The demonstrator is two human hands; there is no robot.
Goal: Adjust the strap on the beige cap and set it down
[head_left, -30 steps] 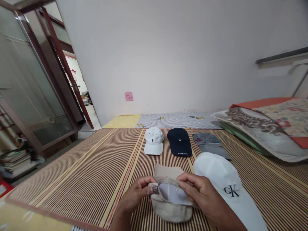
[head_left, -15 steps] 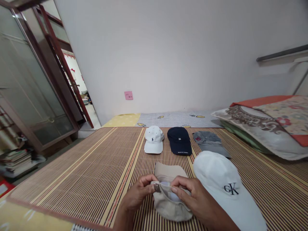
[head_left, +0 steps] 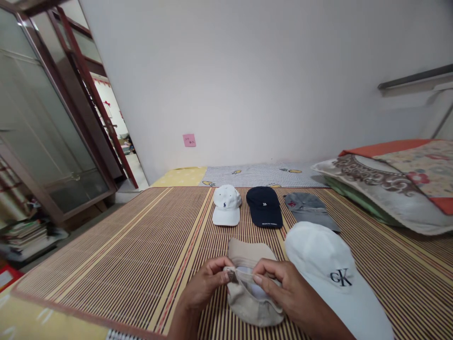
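A beige cap lies upside down on the striped mat, its brim pointing away from me and its inside showing. My left hand pinches the left end of its back strap, near a small metal buckle. With thumb and forefinger, my right hand grips the strap farther right. Just right of my right hand rests a large white cap with black letters. Behind the beige cap stand a small white cap, a navy cap and a grey cap in a row.
The striped mat covers the bed. Pillows are stacked at the right. A pink note is on the wall behind. At the far left are a glass-panelled door and a pile of books.
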